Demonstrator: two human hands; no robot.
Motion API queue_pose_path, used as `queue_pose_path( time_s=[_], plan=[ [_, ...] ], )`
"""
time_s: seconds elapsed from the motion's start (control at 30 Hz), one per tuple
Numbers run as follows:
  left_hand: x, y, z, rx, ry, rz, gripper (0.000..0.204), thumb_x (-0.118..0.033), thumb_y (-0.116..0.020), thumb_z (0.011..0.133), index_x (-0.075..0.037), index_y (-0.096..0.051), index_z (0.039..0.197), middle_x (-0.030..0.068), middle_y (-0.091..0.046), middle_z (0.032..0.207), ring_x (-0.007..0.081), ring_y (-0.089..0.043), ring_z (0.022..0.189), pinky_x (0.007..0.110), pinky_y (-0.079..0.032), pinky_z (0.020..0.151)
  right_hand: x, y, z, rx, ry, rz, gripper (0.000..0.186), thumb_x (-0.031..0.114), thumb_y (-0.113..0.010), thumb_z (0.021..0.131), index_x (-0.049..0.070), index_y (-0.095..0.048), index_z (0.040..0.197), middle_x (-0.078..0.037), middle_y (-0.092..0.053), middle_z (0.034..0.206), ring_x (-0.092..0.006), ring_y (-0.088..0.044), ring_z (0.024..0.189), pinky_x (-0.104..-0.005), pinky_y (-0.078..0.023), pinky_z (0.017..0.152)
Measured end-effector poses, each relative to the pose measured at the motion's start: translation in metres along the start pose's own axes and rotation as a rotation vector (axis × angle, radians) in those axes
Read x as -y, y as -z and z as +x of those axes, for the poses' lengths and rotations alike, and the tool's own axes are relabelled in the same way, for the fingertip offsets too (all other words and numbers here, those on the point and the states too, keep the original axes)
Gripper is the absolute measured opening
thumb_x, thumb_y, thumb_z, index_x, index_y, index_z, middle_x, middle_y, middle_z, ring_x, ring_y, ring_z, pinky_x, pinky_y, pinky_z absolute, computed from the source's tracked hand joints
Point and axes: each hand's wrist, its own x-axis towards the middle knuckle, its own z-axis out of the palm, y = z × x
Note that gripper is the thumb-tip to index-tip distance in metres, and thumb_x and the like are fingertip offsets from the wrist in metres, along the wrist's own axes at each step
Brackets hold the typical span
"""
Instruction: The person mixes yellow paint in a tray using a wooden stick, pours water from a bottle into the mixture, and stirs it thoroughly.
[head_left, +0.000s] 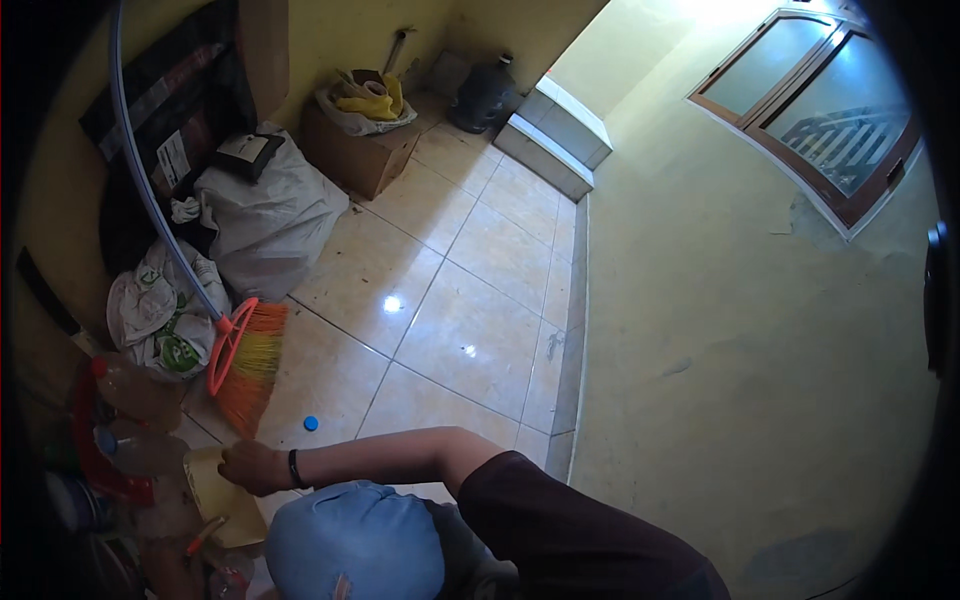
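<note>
My right hand [255, 467], with a dark band at its wrist, grips the upper right edge of a flat, golden-yellow board [212, 488]. The board is tilted above the floor at the lower left. My left hand [172, 568] is dim at the bottom left edge, its fingers closed near the board's lower part. A slim thing with an orange part [203, 537] shows there; its kind is unclear. Beside the board lie a clear plastic bottle with a blue cap [140, 448] and another with a red cap [135, 390].
A broom [255, 365] with orange and yellow bristles leans just beyond my hands. A blue bottle cap [311, 424] lies on the tiles. White sacks [275, 210], a cardboard box [350, 150] and a large water jug [483, 97] stand farther off. My jeans-covered knee [355, 540] is near.
</note>
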Motion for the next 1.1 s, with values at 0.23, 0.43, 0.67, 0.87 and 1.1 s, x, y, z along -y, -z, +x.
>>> queue_pose_path(
  time_s=[0.23,0.43,0.67,0.87,1.1],
  plan=[
    [-0.002,0.002,0.003,0.015,0.037,0.022,0.029,-0.027,-0.074,0.106,-0.002,-0.085,0.117,0.0208,-0.082,0.105,0.0370,-0.078,0.094,0.044,-0.062,0.085,0.022,-0.017,0.006,-0.064,-0.002,0.109,0.025,0.009,-0.076,0.082,-0.001,-0.071,0.105,-0.021,-0.072,0.103,-0.0402,-0.075,0.090,-0.0501,-0.061,0.080],
    [-0.005,0.011,0.002,-0.075,-0.058,0.032,0.026,-0.024,-0.075,0.105,-0.004,-0.086,0.116,0.0179,-0.083,0.108,0.0353,-0.078,0.098,0.042,-0.063,0.092,0.002,-0.007,0.010,-0.069,-0.102,0.094,0.025,0.007,-0.075,0.083,-0.002,-0.070,0.105,-0.022,-0.071,0.103,-0.0420,-0.075,0.092,-0.0509,-0.061,0.077],
    [-0.017,0.024,0.007,-0.069,0.006,0.009,0.028,-0.027,-0.076,0.105,-0.003,-0.085,0.116,0.0183,-0.083,0.107,0.0354,-0.078,0.095,0.045,-0.062,0.095,0.002,-0.008,-0.018,0.018,0.002,0.085,0.029,0.011,-0.073,0.087,-0.002,-0.067,0.112,-0.022,-0.069,0.106,-0.0415,-0.073,0.090,-0.0506,-0.060,0.080],
    [-0.003,0.016,0.004,-0.069,0.013,-0.006,0.027,-0.025,-0.076,0.104,-0.004,-0.086,0.117,0.0189,-0.082,0.107,0.0366,-0.077,0.098,0.047,-0.059,0.098,0.009,-0.029,0.004,-0.083,-0.037,0.135,0.029,0.008,-0.069,0.088,-0.003,-0.067,0.114,-0.024,-0.069,0.109,-0.0424,-0.073,0.095,-0.0520,-0.060,0.081],
    [0.003,0.004,0.003,-0.087,-0.042,0.049,0.023,-0.019,-0.077,0.102,-0.006,-0.085,0.119,0.0162,-0.081,0.102,0.0360,-0.075,0.099,0.048,-0.058,0.101,-0.013,-0.008,0.003,-0.140,-0.125,0.159,0.033,0.008,-0.071,0.085,-0.001,-0.067,0.117,-0.024,-0.069,0.105,-0.0444,-0.073,0.093,-0.0529,-0.061,0.080]
  ],
)
